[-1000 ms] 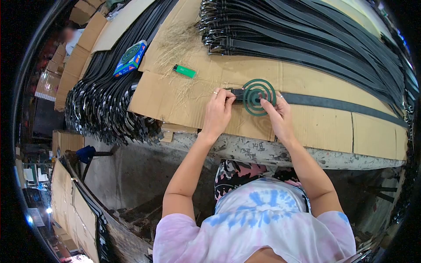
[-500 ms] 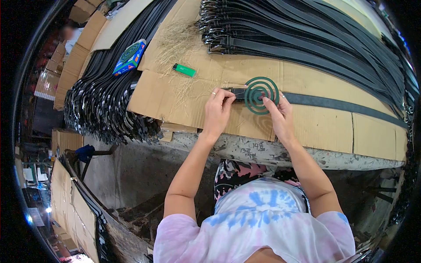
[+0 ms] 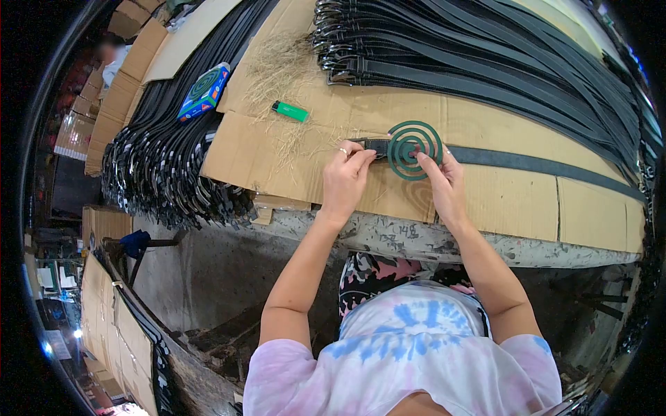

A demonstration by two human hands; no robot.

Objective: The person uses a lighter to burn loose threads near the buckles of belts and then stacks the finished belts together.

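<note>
My right hand (image 3: 446, 186) holds a dark green mosquito coil (image 3: 408, 150) near its centre, thumb on top and fingers underneath. The coil is raised over a single black belt (image 3: 517, 161) that lies across the cardboard. Just left of the coil, my left hand (image 3: 343, 182) is closed in a pinch, thumb and forefinger meeting beside the belt's buckle end. Whatever sits in that pinch is too small to make out. Beyond my left hand a green lighter (image 3: 290, 111) rests on the cardboard (image 3: 291, 156).
Many black belts with buckles (image 3: 479, 69) are piled at the back right. More belts (image 3: 170, 163) hang over the left side, with a blue mosquito coil box (image 3: 205, 91) on top. Dry straw-like strands (image 3: 281, 62) lie near the lighter. A person (image 3: 111, 59) is at far left.
My left fingertips have shifted slightly toward the coil. A thin strand seen between them and the coil earlier no longer shows clearly. The right hand and coil are nearly still.
</note>
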